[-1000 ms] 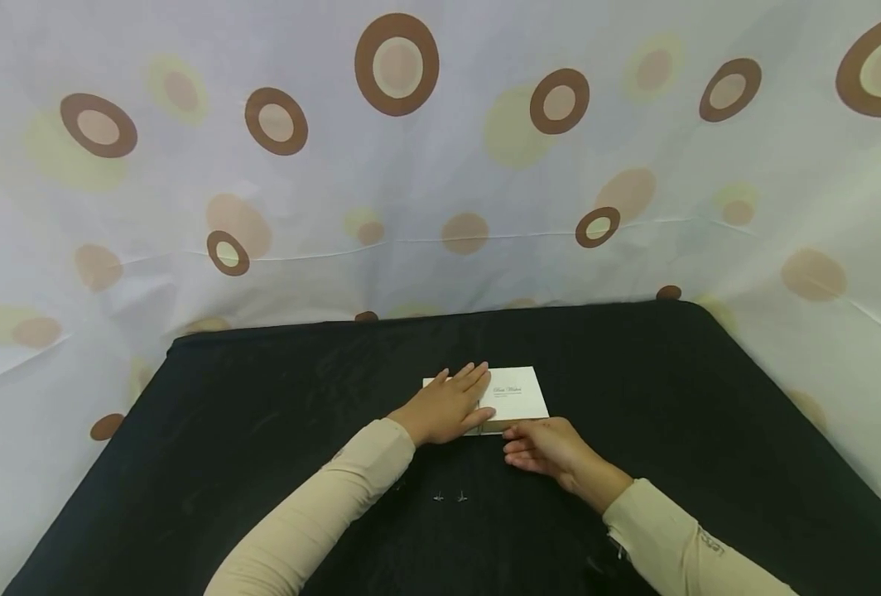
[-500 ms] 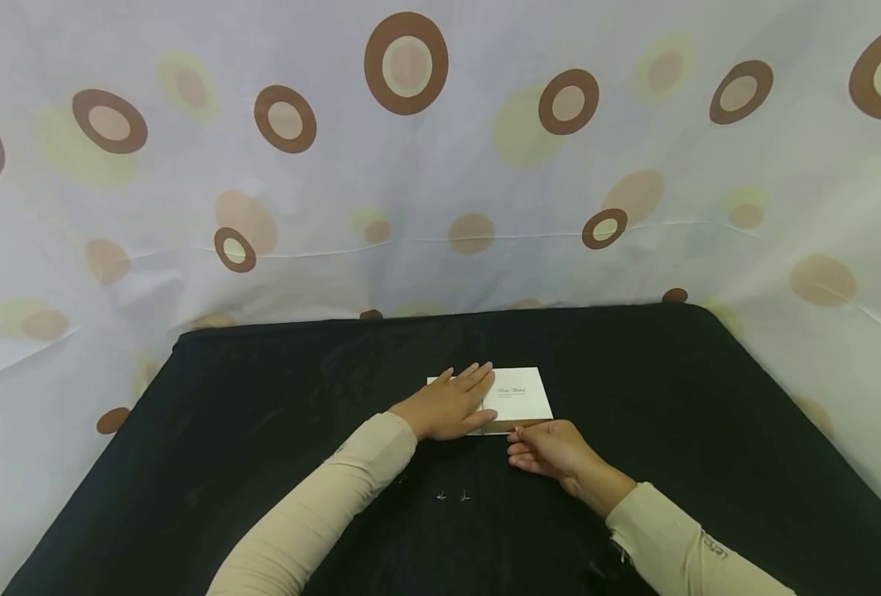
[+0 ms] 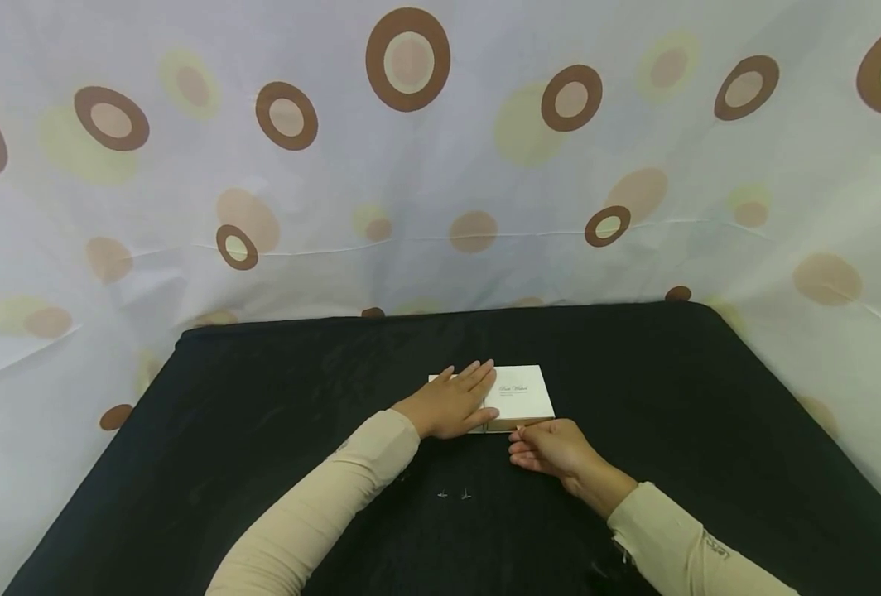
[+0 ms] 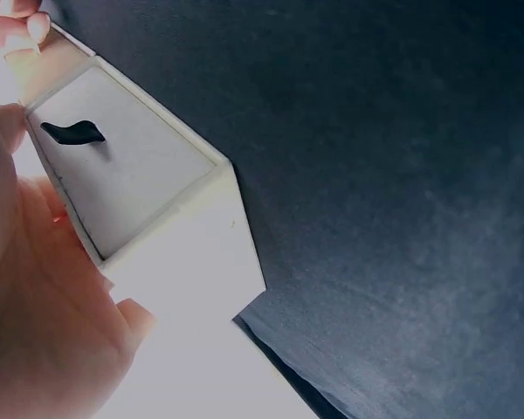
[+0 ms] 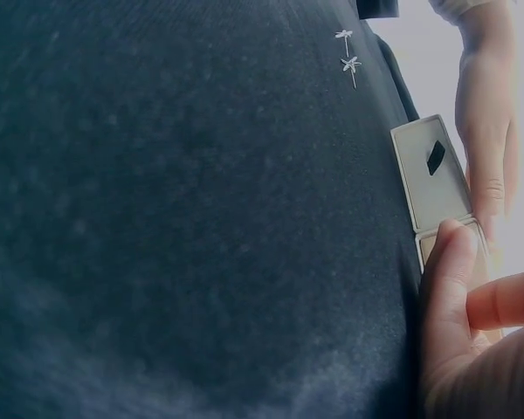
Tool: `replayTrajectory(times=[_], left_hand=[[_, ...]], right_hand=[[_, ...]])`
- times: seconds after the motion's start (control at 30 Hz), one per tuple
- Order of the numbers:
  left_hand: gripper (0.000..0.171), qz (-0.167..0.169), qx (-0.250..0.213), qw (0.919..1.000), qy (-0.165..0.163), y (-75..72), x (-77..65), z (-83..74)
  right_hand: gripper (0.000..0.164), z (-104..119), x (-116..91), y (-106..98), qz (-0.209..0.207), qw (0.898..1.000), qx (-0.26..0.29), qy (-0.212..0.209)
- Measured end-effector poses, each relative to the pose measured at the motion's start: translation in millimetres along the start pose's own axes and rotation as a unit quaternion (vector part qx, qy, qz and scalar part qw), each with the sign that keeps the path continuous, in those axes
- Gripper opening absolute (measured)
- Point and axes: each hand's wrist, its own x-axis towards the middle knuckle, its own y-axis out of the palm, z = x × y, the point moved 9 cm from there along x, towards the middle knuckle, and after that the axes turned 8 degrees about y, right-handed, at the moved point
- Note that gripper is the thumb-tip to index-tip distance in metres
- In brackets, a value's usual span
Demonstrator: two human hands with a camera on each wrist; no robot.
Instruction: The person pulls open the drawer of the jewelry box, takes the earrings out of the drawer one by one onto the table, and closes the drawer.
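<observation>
A small white box (image 3: pixel 522 397) with script lettering lies on the black cloth, in two sections set side by side. My left hand (image 3: pixel 451 406) rests flat across its top, fingers straight. Below the left section's rim, a black ribbon tab (image 4: pixel 74 133) sticks out of the pale front panel in the left wrist view. At the right section's tan near face, my right hand (image 3: pixel 556 451) pinches a small pale tab between thumb and forefinger; the fingertips partly hide it. Two small silver flower-like studs (image 5: pixel 350 65) with thin pins lie nearer to me.
Black cloth (image 3: pixel 321 372) covers the table. Behind it hangs a pale curtain (image 3: pixel 299 207) with brown ring patterns. A dark object (image 5: pixel 377 8) shows at the right wrist view's top edge.
The right fingertips have closed on the pale tab at the box's near face since one second ago. The left hand stays on top; the head view shifts slightly.
</observation>
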Motion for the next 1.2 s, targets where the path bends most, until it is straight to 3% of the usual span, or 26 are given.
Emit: replayTrajectory(times=[1.2], left_hand=[[0.069,0.011,0.005,0.9999,-0.012,-0.1,0.9,-1.1]], right_hand=[[0.028,-6.9,-5.9,-1.3,0.014,1.0,-0.003,-0.015]])
